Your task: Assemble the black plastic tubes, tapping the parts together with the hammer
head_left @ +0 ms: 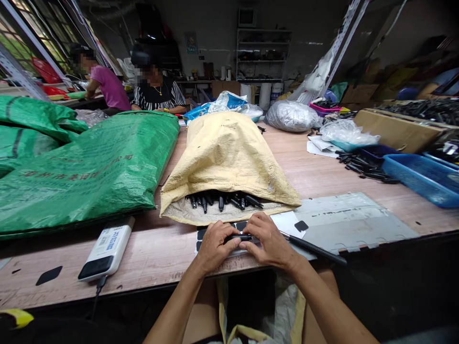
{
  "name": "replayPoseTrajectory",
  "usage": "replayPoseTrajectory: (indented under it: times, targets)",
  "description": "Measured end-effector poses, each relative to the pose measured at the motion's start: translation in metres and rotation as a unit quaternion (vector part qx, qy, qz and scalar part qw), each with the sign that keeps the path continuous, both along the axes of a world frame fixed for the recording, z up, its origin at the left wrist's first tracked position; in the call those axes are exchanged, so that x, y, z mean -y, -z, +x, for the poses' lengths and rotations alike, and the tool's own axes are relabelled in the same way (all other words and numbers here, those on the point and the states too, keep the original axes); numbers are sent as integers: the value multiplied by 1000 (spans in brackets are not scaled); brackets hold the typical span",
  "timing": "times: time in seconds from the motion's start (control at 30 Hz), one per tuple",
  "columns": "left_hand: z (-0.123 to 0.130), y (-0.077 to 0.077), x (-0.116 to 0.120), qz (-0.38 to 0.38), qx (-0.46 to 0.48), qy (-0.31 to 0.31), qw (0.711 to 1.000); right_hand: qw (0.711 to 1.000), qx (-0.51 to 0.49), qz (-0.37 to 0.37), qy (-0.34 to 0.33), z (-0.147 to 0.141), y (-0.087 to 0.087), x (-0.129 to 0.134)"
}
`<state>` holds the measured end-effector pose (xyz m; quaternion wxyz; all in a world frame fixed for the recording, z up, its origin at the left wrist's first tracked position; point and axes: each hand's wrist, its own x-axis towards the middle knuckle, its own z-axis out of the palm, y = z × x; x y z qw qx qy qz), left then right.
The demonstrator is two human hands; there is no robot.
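Both hands meet at the table's front edge around one short black pen-like tube [241,237]. My left hand [216,243] is closed, pinching the tube's left end between thumb and fingers. At its other end, my right hand [267,239] grips it the same way. Under the hands lies a white sheet with black rounded stickers [201,234]. Just beyond, a cream woven sack [233,157] lies with its mouth facing me, and several black tubes [221,203] show inside. A long black-handled tool [317,249] rests beside my right wrist; its tip is partly hidden.
Green sacks [93,162] fill the left side, with a white power bank [106,248] and cable in front. A grey board [351,220] lies right, near a blue basket [423,177] and loose black parts [366,167]. Below the edge hangs an open sack [299,310]. Two people sit across.
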<state>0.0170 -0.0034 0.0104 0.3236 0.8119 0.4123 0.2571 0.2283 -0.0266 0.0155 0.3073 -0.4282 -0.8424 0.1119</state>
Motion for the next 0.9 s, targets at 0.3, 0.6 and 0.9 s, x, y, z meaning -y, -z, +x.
replayPoseTrajectory:
  times: [0.3, 0.6, 0.9]
  targets:
    - [0, 3, -1, 10, 18, -3, 1000, 999, 36, 9, 2, 0, 3, -1]
    - [0, 1, -1, 7, 2, -7, 1000, 998, 56, 6, -8, -3, 5, 0]
    - [0, -1, -2, -13, 26, -7, 1000, 990, 31, 70, 121, 34, -1, 9]
